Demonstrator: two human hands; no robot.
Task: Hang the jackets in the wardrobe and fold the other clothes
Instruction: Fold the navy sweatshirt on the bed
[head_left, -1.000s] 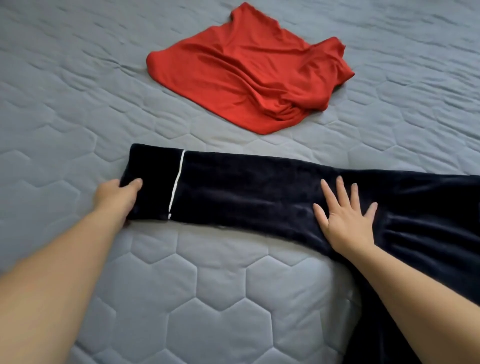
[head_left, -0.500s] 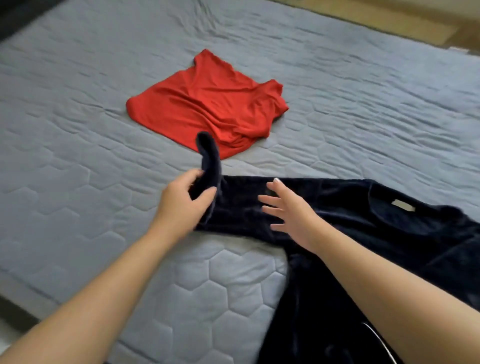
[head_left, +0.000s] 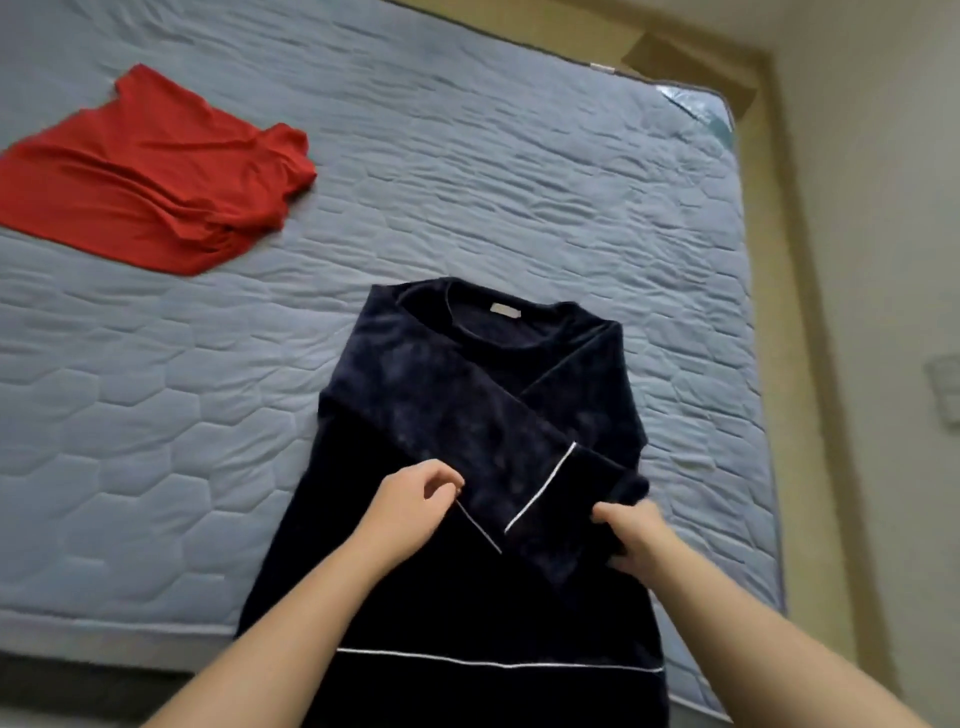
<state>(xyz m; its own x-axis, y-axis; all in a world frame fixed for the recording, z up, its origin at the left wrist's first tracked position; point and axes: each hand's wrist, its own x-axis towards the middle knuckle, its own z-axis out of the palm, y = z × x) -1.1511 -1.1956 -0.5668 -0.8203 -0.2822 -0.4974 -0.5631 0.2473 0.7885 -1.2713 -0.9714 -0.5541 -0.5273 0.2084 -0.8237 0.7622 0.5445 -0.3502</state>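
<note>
A dark navy velvet top (head_left: 457, 395) with thin white piping lies flat on the grey quilted mattress (head_left: 467, 171), collar away from me, hem over the near edge. Both sleeves are folded across its chest, the left one on top. My left hand (head_left: 415, 501) pinches the lower edge of that sleeve near the cuff. My right hand (head_left: 631, 538) grips the cuff end at the top's right side. A crumpled red shirt (head_left: 150, 176) lies at the far left of the mattress.
The mattress ends at its right edge (head_left: 748, 364), with a strip of tan floor (head_left: 810, 338) and a pale wall (head_left: 893, 234) beyond. The near edge of the bed runs along the bottom left.
My left hand has carried the left sleeve from lying out flat across onto the chest. My right hand has left the sleeve's middle and taken the cuff. The view has swung right.
</note>
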